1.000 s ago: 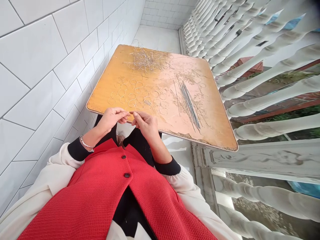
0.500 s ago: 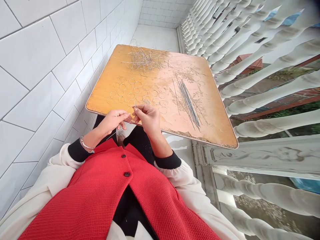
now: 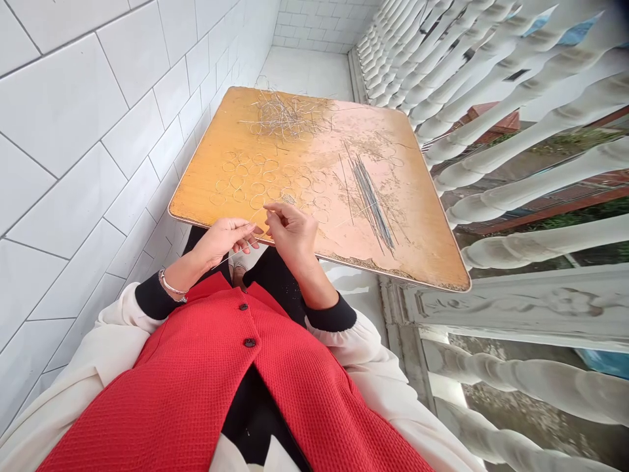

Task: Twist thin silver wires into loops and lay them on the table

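My left hand (image 3: pixel 222 241) is just off the near edge of a worn orange-and-pink laminated board (image 3: pixel 422 252). A thin metal wire (image 3: pixel 230 257) runs out from under its fingers toward my lap. My right hand (image 3: pixel 291 231) rests over the edge, its thumb and forefinger pinched at a small wire ring (image 3: pixel 256 202). Whether those fingertips grip anything is too fine to see. Several rings lie in rows (image 3: pixel 260 176) on the board. Farther off are a tangled wire heap (image 3: pixel 289 117) and a bundle of straight wires (image 3: pixel 369 196).
A white tiled wall (image 3: pixel 73 131) runs along the left side of the board. A white balustrade with turned balusters (image 3: pixel 521 131) stands to the right. Tiled floor (image 3: pixel 307 75) shows beyond the far edge. My knees sit under the near edge.
My hands have drawn apart. The right hand has shifted up and onto the board, while the left has moved slightly back, with its fingers no longer meeting the right hand's.
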Action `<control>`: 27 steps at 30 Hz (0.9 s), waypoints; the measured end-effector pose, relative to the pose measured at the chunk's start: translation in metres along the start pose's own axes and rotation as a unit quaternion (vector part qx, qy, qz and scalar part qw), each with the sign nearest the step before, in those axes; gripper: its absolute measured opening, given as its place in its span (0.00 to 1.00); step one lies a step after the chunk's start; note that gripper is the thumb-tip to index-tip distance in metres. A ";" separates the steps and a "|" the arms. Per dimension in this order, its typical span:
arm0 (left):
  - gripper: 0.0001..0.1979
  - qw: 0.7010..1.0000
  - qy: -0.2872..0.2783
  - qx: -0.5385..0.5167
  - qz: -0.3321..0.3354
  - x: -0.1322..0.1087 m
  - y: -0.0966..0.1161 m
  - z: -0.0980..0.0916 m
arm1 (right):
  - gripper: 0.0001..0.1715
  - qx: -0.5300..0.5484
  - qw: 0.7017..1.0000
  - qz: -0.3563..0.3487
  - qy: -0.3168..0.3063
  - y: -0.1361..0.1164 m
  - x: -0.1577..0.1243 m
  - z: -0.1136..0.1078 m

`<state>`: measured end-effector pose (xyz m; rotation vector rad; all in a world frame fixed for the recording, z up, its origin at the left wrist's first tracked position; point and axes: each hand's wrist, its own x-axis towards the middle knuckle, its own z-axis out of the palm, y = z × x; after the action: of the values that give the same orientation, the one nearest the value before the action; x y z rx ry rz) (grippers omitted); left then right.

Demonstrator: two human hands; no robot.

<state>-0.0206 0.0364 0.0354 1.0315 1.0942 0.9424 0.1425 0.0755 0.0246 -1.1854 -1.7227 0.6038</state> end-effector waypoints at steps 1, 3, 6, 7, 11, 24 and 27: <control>0.11 1.000 -0.002 0.013 0.002 0.000 0.000 0.000 | 0.14 -0.007 1.000 -0.009 0.002 -0.001 0.000 -0.001; 0.10 0.999 -0.005 0.043 0.005 -0.001 0.001 -0.001 | 0.14 -0.020 0.999 -0.026 0.002 -0.003 0.000 -0.002; 0.09 0.997 -0.002 0.070 0.018 -0.001 0.001 -0.001 | 0.13 -0.023 0.999 -0.038 -0.012 -0.005 -0.001 -0.004; 0.10 0.997 0.002 0.069 0.025 -0.001 0.000 0.000 | 0.13 -0.020 0.999 -0.040 -0.014 -0.005 -0.002 -0.004; 0.12 0.998 0.007 0.028 0.047 0.003 -0.005 0.002 | 0.12 -0.020 0.998 -0.052 -0.013 -0.004 -0.001 -0.005; 0.09 0.993 0.034 0.106 0.050 0.000 0.002 -0.001 | 0.11 -0.111 0.985 -0.130 0.001 0.000 0.001 -0.008; 0.07 0.992 0.023 0.114 0.038 0.002 0.003 -0.001 | 0.12 -0.100 0.987 -0.124 -0.011 -0.002 0.000 -0.008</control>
<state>-0.0216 0.0396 0.0372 1.2497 1.2300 0.9201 0.1483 0.0740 0.0295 -1.0792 -1.9483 0.3000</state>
